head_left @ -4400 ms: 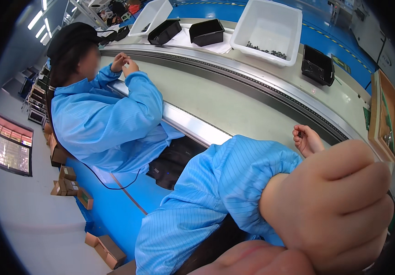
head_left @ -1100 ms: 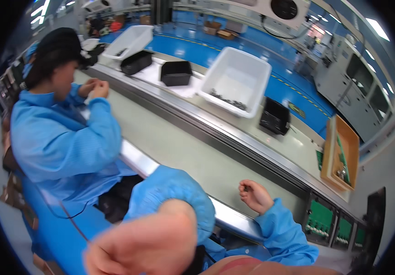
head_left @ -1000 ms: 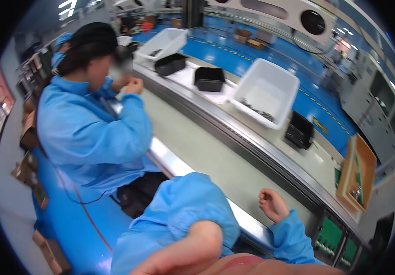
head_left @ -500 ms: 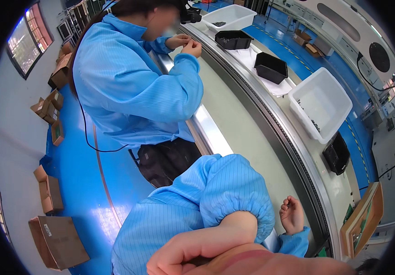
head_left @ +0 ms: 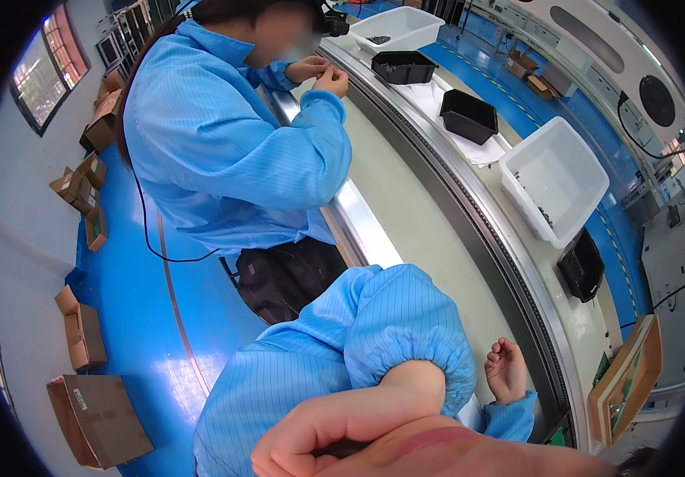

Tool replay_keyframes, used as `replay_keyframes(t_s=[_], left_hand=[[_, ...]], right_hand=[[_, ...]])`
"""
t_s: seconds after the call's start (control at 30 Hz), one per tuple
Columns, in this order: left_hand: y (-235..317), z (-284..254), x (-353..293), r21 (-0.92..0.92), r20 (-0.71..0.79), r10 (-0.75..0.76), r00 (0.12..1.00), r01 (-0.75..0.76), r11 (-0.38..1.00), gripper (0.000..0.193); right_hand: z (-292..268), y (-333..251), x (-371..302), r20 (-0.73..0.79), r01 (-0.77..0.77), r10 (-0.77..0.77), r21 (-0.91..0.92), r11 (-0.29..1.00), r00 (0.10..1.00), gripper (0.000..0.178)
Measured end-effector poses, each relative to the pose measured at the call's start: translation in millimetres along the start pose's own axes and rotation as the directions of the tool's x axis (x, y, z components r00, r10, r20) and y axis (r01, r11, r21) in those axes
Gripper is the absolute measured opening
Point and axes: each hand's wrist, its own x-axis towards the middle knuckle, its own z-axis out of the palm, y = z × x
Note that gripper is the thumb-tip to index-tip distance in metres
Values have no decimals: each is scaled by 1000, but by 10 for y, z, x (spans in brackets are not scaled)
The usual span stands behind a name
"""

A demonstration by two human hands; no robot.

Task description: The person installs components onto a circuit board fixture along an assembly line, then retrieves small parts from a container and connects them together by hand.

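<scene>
My left hand [head_left: 302, 437] is drawn back at the lower edge, wrist bent, fingers curled inward; whatever they might hold is hidden. A blue striped sleeve [head_left: 398, 318] covers that arm, gathered at its elastic cuff. Over the near part of the pale conveyor belt [head_left: 438, 246], my right hand [head_left: 507, 375] is turned palm up with its fingers curled. A tiny dark spot shows at those fingers, too small to name. Across from me, a co-worker in a blue smock [head_left: 231, 135] brings both hands [head_left: 322, 75] together over the belt, fingertips pinched.
Along the belt's far side stand black bins [head_left: 469, 117], a white tub [head_left: 557, 183] with small dark parts, another white tub [head_left: 398, 30] and a tilted black bin [head_left: 582, 266]. A wooden-edged tray [head_left: 627, 381] sits at right. Cardboard boxes [head_left: 100, 417] line the left floor.
The view has shifted very slightly. Both my hands and the co-worker's hands keep nearly the same pose.
</scene>
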Motion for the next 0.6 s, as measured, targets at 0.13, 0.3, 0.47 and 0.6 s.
replay_keyframes(t_s=[0.13, 0.3, 0.47, 0.6], left_hand=[[47, 13, -8, 1, -34, 10, 999, -10, 1000, 11], [86, 34, 14, 92, -32, -70, 997, 72, 993, 9], [120, 44, 53, 181, -24, -152, 988, 154, 971, 11], [178, 38, 34, 252, -48, -226, 973, 231, 940, 15]], right_hand=[[-27, -9, 19, -11, 8, -8, 4, 1000, 1000, 10], [-43, -20, 2, 41, -1, 0, 25, 1000, 999, 12], [40, 6, -17, -13, -21, 22, 17, 1000, 1000, 14], [63, 6, -60, -28, -14, 15, 35, 999, 1000, 21]])
